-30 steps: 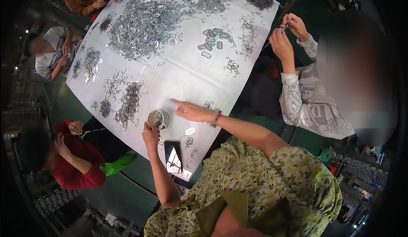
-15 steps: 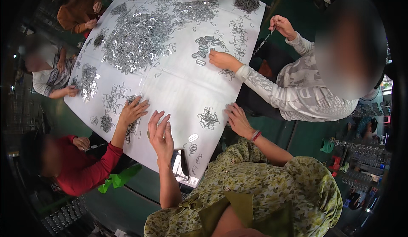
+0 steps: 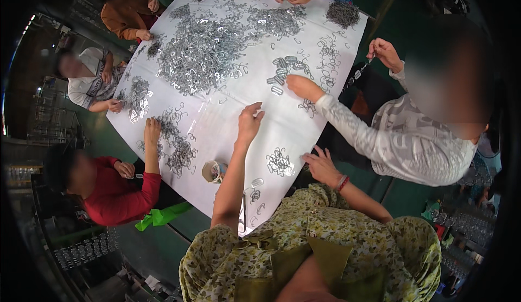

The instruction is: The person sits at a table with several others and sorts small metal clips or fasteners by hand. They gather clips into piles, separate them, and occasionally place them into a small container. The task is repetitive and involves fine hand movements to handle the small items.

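My left hand (image 3: pixel 249 122) reaches out over the bare middle of the white tabletop (image 3: pixel 228 134). Its fingers are loosely bent with the thumb apart, and nothing shows in them. My right hand (image 3: pixel 324 167) lies at the table's right edge, fingers spread and holding nothing. Beside it is a small pile of bent wire hooks (image 3: pixel 279 162). A flat oval metal piece (image 3: pixel 257 182) and a few loose hooks (image 3: pixel 255 196) lie nearer to me. A pale cup (image 3: pixel 212 172) with something inside stands left of my left forearm, which partly covers a phone (image 3: pixel 242 212).
A large heap of metal pieces (image 3: pixel 198 58) spreads across the far left. Several co-workers sit around the table. One in a patterned grey sleeve (image 3: pixel 347 117) touches oval buckle-like pieces (image 3: pixel 282 69); another in red (image 3: pixel 125 193) reaches to hooks (image 3: pixel 182 155) on the left.
My left hand has moved forward and right, uncovering the cup. My right hand stays by the table edge. The red-sleeved person's hand has lifted off the hooks and drawn back. The view has shifted.
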`<state>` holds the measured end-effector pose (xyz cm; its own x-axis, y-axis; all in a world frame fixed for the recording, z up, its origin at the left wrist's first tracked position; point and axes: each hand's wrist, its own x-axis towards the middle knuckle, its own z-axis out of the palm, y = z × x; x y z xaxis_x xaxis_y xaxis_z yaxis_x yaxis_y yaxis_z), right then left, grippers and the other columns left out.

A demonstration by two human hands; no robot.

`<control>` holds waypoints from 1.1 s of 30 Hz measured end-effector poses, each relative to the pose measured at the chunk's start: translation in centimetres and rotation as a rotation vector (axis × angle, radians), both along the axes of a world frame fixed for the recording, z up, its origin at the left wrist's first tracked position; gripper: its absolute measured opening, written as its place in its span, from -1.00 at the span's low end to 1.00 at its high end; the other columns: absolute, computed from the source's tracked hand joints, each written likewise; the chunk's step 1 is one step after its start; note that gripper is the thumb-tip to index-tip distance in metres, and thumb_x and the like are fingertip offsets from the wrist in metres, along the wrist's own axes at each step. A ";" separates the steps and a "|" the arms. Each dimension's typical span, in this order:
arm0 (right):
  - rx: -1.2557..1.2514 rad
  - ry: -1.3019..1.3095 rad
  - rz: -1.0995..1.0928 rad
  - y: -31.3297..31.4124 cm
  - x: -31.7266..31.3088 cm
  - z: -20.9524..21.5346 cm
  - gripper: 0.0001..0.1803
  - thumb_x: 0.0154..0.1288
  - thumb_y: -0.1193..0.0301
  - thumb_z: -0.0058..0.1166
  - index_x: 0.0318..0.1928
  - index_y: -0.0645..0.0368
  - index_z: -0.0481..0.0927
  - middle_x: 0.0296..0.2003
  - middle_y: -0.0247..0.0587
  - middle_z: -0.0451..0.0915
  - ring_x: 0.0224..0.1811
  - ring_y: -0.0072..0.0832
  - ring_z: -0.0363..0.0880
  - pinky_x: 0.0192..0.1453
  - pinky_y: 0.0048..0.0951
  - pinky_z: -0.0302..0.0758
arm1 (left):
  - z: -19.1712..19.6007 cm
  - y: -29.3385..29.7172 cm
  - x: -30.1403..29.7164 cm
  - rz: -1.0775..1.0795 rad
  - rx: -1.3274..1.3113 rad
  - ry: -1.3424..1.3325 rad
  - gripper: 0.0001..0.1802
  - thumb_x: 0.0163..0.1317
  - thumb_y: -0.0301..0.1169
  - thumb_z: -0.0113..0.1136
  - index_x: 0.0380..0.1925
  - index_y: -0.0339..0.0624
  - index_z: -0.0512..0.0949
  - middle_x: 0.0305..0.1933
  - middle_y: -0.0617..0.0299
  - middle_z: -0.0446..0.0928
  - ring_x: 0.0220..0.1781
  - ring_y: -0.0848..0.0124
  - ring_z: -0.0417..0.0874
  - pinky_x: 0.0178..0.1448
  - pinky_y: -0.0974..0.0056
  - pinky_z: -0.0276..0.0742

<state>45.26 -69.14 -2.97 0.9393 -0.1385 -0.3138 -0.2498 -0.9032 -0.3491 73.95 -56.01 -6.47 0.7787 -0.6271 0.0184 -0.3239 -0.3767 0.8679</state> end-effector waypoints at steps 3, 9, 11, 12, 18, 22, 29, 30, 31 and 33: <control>0.140 -0.120 -0.005 0.4 -0.3 0.5 -0.53 0.21 0.52 -0.03 0.17 0.10 0.48 0.14 -0.19 0.50 0.32 -0.04 0.23 0.37 0.06 0.16 | -0.4 -4.1 1.6 -0.067 0.204 -0.199 -0.16 -0.05 -0.35 0.47 0.30 0.04 0.32 0.36 -0.03 0.23 0.37 -0.04 0.22 0.30 -0.06 0.33; 0.384 -0.210 -0.012 -0.1 -2.4 2.4 -0.59 0.25 0.51 -0.03 0.13 0.15 0.51 0.02 -0.14 0.56 0.17 -0.11 0.41 0.28 -0.18 0.33 | -1.0 -12.6 8.1 -0.361 0.543 -0.447 0.42 -0.43 -0.24 0.65 0.44 0.58 -0.10 0.57 0.05 -0.26 0.55 -0.20 -0.24 0.42 -0.36 0.04; 0.395 -0.223 -0.029 -0.7 -2.3 3.3 -0.58 0.22 0.56 -0.02 0.12 0.18 0.51 -0.02 -0.12 0.56 0.14 -0.13 0.42 0.26 -0.19 0.35 | 0.7 -15.3 9.9 -0.466 0.628 -0.511 0.47 -0.47 -0.25 0.66 0.45 0.59 -0.14 0.59 0.09 -0.31 0.57 -0.16 -0.32 0.45 -0.36 -0.01; 0.417 -0.236 -0.046 -1.0 -2.5 3.1 -0.57 0.21 0.58 -0.01 0.12 0.18 0.50 -0.02 -0.11 0.56 0.13 -0.14 0.43 0.26 -0.19 0.35 | 0.9 -16.7 10.4 -0.533 0.649 -0.489 0.49 -0.49 -0.25 0.67 0.45 0.58 -0.15 0.59 0.11 -0.31 0.58 -0.13 -0.33 0.46 -0.35 -0.03; 0.483 -0.270 -0.141 -3.2 -1.3 4.3 -0.59 0.17 0.64 0.01 0.08 0.24 0.53 -0.13 -0.01 0.57 0.03 -0.11 0.48 0.16 -0.20 0.43 | -1.2 -20.1 13.5 -0.752 0.730 -0.389 0.55 -0.55 -0.27 0.66 0.48 0.36 -0.19 0.59 0.14 -0.28 0.58 -0.09 -0.23 0.41 -0.38 0.05; 0.503 -0.304 -0.156 -4.2 -0.9 3.0 -0.63 0.17 0.65 0.00 0.03 0.28 0.54 -0.20 -0.03 0.55 -0.06 -0.14 0.49 0.09 -0.21 0.43 | -0.7 -18.3 12.3 -0.660 0.585 -0.419 0.34 -0.46 -0.38 0.60 0.44 0.12 0.02 0.50 0.15 0.01 0.51 -0.05 0.01 0.39 -0.23 0.22; 0.528 -0.210 -0.137 -4.2 -1.2 0.0 -0.67 0.20 0.58 -0.02 0.00 0.24 0.56 -0.24 -0.13 0.56 -0.08 -0.22 0.48 0.06 -0.28 0.42 | -2.5 -14.4 9.6 -0.367 0.535 -0.287 -0.12 -0.25 -0.52 0.54 0.17 -0.07 0.33 0.19 -0.06 0.31 0.23 -0.07 0.34 0.14 -0.06 0.47; 0.529 -0.190 -0.104 -4.1 -0.9 0.2 -0.68 0.20 0.57 -0.02 -0.01 0.24 0.57 -0.25 -0.13 0.56 -0.10 -0.22 0.49 0.04 -0.27 0.43 | -4.0 -13.4 10.3 -0.342 0.554 -0.243 -0.26 -0.17 -0.47 0.51 0.09 -0.11 0.38 0.08 -0.15 0.36 0.14 -0.12 0.40 0.13 -0.04 0.48; 0.528 -0.169 -0.088 -4.1 -0.7 0.3 -0.68 0.19 0.57 -0.01 -0.02 0.24 0.57 -0.27 -0.13 0.56 -0.12 -0.22 0.49 0.02 -0.26 0.43 | -4.2 -13.3 10.1 -0.318 0.539 -0.181 -0.27 -0.17 -0.44 0.50 0.08 -0.14 0.40 0.02 -0.14 0.40 0.11 -0.12 0.43 0.13 -0.03 0.46; 0.525 -0.155 -0.093 -3.9 -0.4 0.5 -0.70 0.18 0.57 -0.01 -0.05 0.24 0.59 -0.30 -0.13 0.57 -0.16 -0.20 0.50 -0.01 -0.23 0.45 | -4.6 -13.2 9.5 -0.270 0.500 -0.062 -0.30 -0.15 -0.38 0.48 0.07 -0.18 0.43 -0.11 -0.13 0.50 0.04 -0.10 0.48 0.13 -0.01 0.44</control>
